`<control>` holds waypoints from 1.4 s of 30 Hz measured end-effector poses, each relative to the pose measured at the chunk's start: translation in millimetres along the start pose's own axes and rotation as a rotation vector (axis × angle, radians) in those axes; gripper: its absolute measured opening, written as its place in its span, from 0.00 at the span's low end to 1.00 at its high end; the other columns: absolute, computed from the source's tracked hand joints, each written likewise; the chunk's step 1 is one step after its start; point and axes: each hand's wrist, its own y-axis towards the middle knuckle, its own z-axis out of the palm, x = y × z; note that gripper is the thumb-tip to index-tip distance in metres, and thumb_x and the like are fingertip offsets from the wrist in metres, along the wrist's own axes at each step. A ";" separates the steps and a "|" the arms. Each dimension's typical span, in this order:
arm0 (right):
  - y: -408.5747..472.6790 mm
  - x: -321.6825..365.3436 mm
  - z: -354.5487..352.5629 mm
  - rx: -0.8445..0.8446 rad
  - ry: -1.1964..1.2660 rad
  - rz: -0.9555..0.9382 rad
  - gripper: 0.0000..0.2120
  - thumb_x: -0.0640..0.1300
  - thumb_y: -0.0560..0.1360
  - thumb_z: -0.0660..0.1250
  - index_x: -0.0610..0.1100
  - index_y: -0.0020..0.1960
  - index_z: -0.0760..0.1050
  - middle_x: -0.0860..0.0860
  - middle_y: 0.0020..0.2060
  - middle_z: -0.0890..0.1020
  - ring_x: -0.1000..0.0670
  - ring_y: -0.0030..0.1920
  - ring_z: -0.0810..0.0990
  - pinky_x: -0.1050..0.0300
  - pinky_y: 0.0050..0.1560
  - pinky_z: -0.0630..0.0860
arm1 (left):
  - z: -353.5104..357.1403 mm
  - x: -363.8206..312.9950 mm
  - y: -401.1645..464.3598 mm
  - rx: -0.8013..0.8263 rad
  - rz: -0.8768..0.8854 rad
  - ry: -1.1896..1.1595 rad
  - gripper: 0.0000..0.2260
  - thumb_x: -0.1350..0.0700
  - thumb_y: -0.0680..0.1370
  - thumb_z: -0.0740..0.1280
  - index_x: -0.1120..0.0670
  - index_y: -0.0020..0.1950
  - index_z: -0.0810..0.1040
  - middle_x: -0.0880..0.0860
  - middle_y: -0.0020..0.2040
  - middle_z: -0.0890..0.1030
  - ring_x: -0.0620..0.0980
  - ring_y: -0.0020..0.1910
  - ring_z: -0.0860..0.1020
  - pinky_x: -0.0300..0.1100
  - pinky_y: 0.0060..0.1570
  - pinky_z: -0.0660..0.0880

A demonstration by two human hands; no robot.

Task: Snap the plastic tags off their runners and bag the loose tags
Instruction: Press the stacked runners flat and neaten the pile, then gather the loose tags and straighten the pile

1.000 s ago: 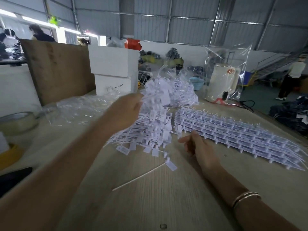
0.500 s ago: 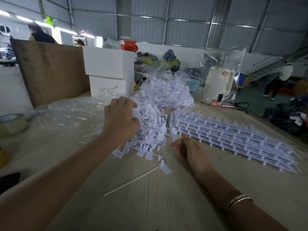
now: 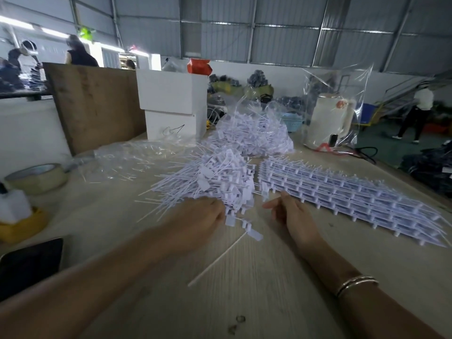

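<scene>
Here the loose tags [image 3: 215, 179] lie in a tangled white heap on the pale wood surface [image 3: 256, 289]. Each is a thin straight tail ending in a small flat rectangular head. The heads bunch toward the heap's right side, and the tails fan out to the left and toward the viewer, so the heap's long axis runs slantwise from near left to far right.

Just right of the heap, touching it or nearly so, the runners [image 3: 342, 192] lie stacked flat, the tags on them in tidy rows. The stack's long axis runs from the heap away to the right and nearer. Behind the heap sits a second mound of tags in a clear bag [image 3: 254, 133]; left of the heap lies a flat clear bag [image 3: 127, 160].

The left hand [image 3: 198, 221] rests at the heap's near edge, its fingers curled into the tags there; whether they grip any cannot be told. The right hand [image 3: 291, 216] lies at the near right corner of the heap, by the runners' end, fingers loosely bent and holding nothing.

One stray tag [image 3: 227, 255] lies apart, nearer than the heap, its head toward the heap and its tail pointing near left.
</scene>
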 end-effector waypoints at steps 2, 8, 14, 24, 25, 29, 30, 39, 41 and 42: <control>0.8 -1.4 0.0 0.008 -0.001 -0.016 0.27 0.54 0.81 0.50 0.44 0.39 0.82 0.47 0.29 0.74 0.57 0.27 0.71 0.66 0.32 0.68 | 2.2 5.5 -2.3 0.129 0.061 -0.046 0.04 0.50 0.77 0.60 0.49 0.46 0.69 0.44 0.45 0.73 0.43 0.45 0.71 0.42 0.46 0.70; 4.1 -4.2 1.2 0.026 0.009 -0.034 0.27 0.53 0.82 0.50 0.42 0.39 0.82 0.47 0.28 0.75 0.57 0.26 0.71 0.69 0.29 0.68 | 27.5 3.6 -8.1 0.145 0.042 -0.090 0.09 0.45 0.78 0.59 0.50 0.45 0.71 0.43 0.43 0.70 0.39 0.42 0.67 0.39 0.43 0.67; 2.6 -3.9 1.9 0.041 0.019 -0.028 0.27 0.52 0.82 0.50 0.42 0.39 0.82 0.51 0.25 0.75 0.57 0.26 0.71 0.68 0.29 0.69 | 26.4 -23.8 -1.4 0.162 -0.042 0.041 0.12 0.45 0.77 0.59 0.49 0.37 0.66 0.47 0.39 0.73 0.46 0.38 0.72 0.40 0.34 0.64; -0.6 -1.9 2.1 0.048 0.000 -0.022 0.27 0.53 0.82 0.50 0.42 0.38 0.81 0.53 0.23 0.75 0.57 0.25 0.71 0.68 0.29 0.69 | 24.8 -40.4 16.3 0.321 -0.245 0.393 0.11 0.62 0.78 0.58 0.60 0.57 0.75 0.57 0.55 0.78 0.56 0.54 0.77 0.44 0.45 0.70; -0.4 -1.3 2.4 0.051 -0.002 -0.021 0.27 0.53 0.82 0.50 0.42 0.38 0.81 0.53 0.24 0.75 0.57 0.25 0.71 0.68 0.29 0.69 | 21.9 -39.4 17.4 0.335 -0.255 0.394 0.11 0.62 0.77 0.59 0.60 0.57 0.76 0.57 0.55 0.78 0.56 0.55 0.77 0.45 0.46 0.71; -2.5 0.2 2.5 0.042 0.004 -0.031 0.27 0.52 0.82 0.50 0.42 0.39 0.81 0.53 0.24 0.75 0.58 0.25 0.71 0.69 0.29 0.68 | 9.5 -33.6 15.0 0.355 -0.199 0.255 0.08 0.57 0.77 0.61 0.59 0.52 0.75 0.55 0.51 0.77 0.54 0.50 0.77 0.44 0.44 0.71; -2.8 -0.5 2.0 0.027 0.015 -0.036 0.26 0.52 0.82 0.50 0.43 0.39 0.81 0.53 0.24 0.75 0.59 0.25 0.71 0.69 0.29 0.68 | 4.1 -29.3 15.0 0.306 -0.174 0.202 0.07 0.56 0.77 0.61 0.58 0.50 0.74 0.54 0.49 0.77 0.53 0.48 0.77 0.44 0.44 0.71; 3.7 -2.4 2.6 -0.020 0.057 -0.034 0.26 0.53 0.82 0.49 0.44 0.40 0.81 0.51 0.26 0.75 0.57 0.26 0.71 0.68 0.28 0.68 | -42.6 64.8 78.9 -0.298 -0.237 0.250 0.08 0.56 0.77 0.60 0.56 0.45 0.78 0.53 0.41 0.79 0.53 0.41 0.76 0.46 0.39 0.73; 4.1 -4.8 2.8 -0.003 0.053 -0.033 0.27 0.54 0.82 0.49 0.43 0.41 0.81 0.52 0.26 0.75 0.57 0.26 0.71 0.68 0.28 0.68 | -22.3 77.6 82.6 -0.232 -0.318 0.237 0.07 0.57 0.77 0.61 0.54 0.45 0.79 0.53 0.42 0.80 0.51 0.41 0.76 0.43 0.38 0.71; 4.3 -5.5 3.2 0.005 0.049 -0.033 0.27 0.54 0.82 0.48 0.43 0.42 0.81 0.52 0.26 0.75 0.57 0.26 0.71 0.68 0.28 0.68 | -11.0 80.5 83.0 -0.212 -0.352 0.191 0.06 0.57 0.77 0.62 0.53 0.45 0.79 0.52 0.42 0.81 0.51 0.41 0.76 0.43 0.38 0.71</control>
